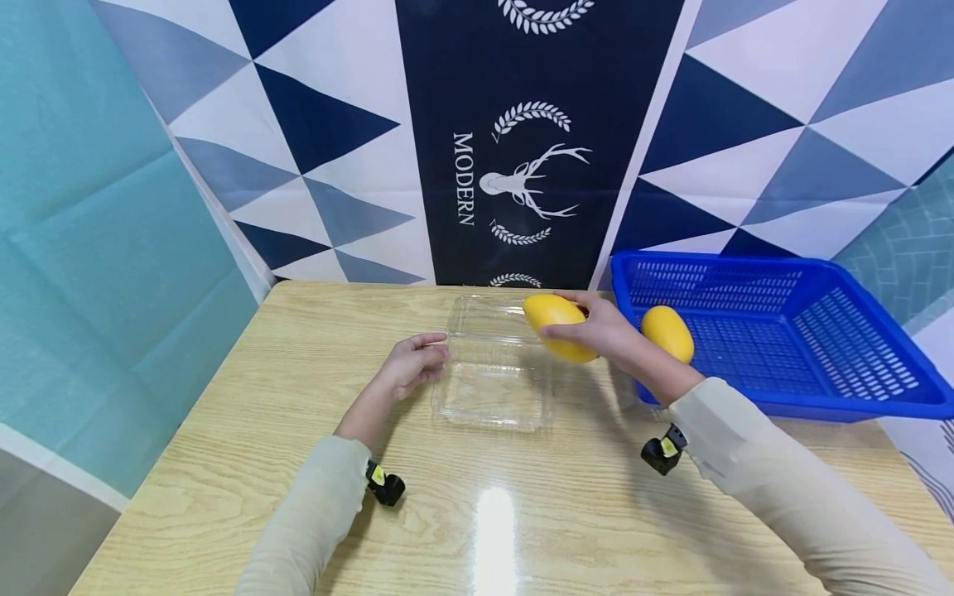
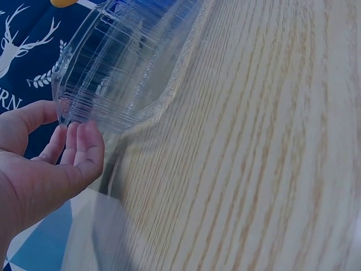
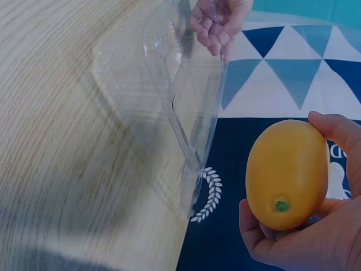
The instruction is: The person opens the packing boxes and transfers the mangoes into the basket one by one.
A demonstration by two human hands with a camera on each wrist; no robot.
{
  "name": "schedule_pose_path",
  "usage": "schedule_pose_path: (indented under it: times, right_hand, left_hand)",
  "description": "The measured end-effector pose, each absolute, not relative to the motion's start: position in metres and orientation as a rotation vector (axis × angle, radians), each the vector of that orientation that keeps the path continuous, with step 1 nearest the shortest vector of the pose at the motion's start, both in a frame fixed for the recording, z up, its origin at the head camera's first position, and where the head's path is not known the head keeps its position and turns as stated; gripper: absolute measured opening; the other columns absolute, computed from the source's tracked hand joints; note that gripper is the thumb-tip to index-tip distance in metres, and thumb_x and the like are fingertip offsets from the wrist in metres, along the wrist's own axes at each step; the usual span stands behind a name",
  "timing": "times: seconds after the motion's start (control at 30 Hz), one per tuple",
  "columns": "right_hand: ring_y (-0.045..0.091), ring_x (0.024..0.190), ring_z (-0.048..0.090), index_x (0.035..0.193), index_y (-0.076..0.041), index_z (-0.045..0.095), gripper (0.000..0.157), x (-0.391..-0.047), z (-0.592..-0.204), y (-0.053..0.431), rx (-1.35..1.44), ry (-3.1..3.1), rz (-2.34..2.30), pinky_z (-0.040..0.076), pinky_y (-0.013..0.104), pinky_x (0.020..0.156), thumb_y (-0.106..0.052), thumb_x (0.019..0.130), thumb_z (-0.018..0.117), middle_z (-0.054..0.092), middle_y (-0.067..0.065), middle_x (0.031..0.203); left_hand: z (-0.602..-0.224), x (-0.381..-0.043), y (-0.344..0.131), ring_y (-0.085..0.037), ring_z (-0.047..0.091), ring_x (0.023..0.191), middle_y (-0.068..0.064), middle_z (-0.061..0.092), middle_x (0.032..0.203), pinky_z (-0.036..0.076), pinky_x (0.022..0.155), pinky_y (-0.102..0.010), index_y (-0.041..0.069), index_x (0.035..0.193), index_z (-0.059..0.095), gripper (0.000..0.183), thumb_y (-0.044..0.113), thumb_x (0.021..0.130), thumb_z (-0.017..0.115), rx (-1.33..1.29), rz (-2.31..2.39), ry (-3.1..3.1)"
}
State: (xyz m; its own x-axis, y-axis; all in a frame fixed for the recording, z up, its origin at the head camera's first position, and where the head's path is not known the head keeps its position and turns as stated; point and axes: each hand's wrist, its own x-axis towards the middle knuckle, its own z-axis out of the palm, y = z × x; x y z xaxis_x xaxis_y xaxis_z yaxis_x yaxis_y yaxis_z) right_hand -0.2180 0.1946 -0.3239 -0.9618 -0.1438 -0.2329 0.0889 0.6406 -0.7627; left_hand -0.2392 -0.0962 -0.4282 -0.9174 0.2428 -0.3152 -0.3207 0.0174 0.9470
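A clear plastic clamshell box (image 1: 445, 406) stands with its lid up near the table's back edge. At its left side my left hand (image 1: 410, 364) pinches the edge of the plastic (image 2: 70, 110) between thumb and fingers. My right hand (image 1: 607, 327) grips a yellow mango (image 1: 557, 327), held in the air over the right side of the box. In the right wrist view the fingers wrap the mango (image 3: 286, 169) from the side, and its green stem end faces the camera. A second yellow mango (image 1: 667, 333) lies in the blue basket (image 1: 805, 406).
The blue slotted basket stands at the right on the wooden table (image 1: 283, 497), partly behind my right forearm. A patterned cloth (image 1: 514, 149) with triangles and a deer print hangs along the back edge. Small black cameras are strapped at both wrists.
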Motion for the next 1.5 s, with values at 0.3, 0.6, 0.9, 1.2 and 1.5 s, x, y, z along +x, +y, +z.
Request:
schedule_pose_path:
  times: [0.3, 0.6, 0.9, 1.2, 1.5]
  right_hand:
    - [0.03, 0.109, 0.046, 0.145, -0.018, 0.034, 0.079, -0.217, -0.323, 0.204, -0.039, 2.599, -1.245, 0.043, 0.038, 0.091, -0.042, 0.08, 0.071, 0.042, 0.014, 0.135]
    - [0.031, 0.111, 0.045, 0.146, -0.019, 0.032, 0.079, -0.216, -0.32, 0.207, -0.014, 2.607, -1.235, 0.042, 0.044, 0.095, -0.043, 0.081, 0.07, 0.042, 0.015, 0.137]
    - [0.032, 0.114, 0.043, 0.148, -0.017, 0.027, 0.082, -0.215, -0.315, 0.214, 0.031, 2.615, -1.234, 0.039, 0.048, 0.098, -0.044, 0.082, 0.068, 0.039, 0.016, 0.14]
    - [0.033, 0.115, 0.042, 0.148, -0.015, 0.026, 0.082, -0.213, -0.313, 0.215, 0.039, 2.608, -1.245, 0.037, 0.05, 0.1, -0.042, 0.083, 0.067, 0.039, 0.017, 0.14]
    - [0.032, 0.113, 0.043, 0.148, -0.015, 0.025, 0.083, -0.214, -0.314, 0.22, 0.052, 2.628, -1.247, 0.039, 0.047, 0.098, -0.044, 0.083, 0.067, 0.041, 0.017, 0.138]
  left_hand:
    - [-0.428, -0.24, -0.097, -0.017, 0.053, 0.088, -0.019, 0.047, 0.136, 0.049, 0.079, -0.025, 0.003, 0.138, 0.042, 0.05, 0.004, 0.09, 0.055, -0.068, 1.961, 1.902]
    - [-0.426, -0.239, -0.096, -0.016, 0.054, 0.086, -0.019, 0.046, 0.136, 0.049, 0.079, -0.026, 0.002, 0.138, 0.041, 0.051, 0.003, 0.09, 0.055, -0.076, 1.968, 1.888]
    - [-0.427, -0.239, -0.096, -0.018, 0.055, 0.093, -0.02, 0.046, 0.136, 0.049, 0.086, -0.03, 0.003, 0.138, 0.041, 0.051, 0.004, 0.09, 0.055, -0.077, 1.97, 1.895]
    - [-0.428, -0.24, -0.096, -0.016, 0.057, 0.092, -0.021, 0.048, 0.134, 0.05, 0.082, -0.029, 0.002, 0.137, 0.043, 0.049, 0.004, 0.09, 0.055, -0.084, 1.986, 1.894]
    - [-0.425, -0.238, -0.096, -0.018, 0.055, 0.098, -0.019, 0.047, 0.135, 0.05, 0.083, -0.028, 0.004, 0.138, 0.042, 0.048, 0.005, 0.091, 0.055, -0.078, 1.965, 1.905]
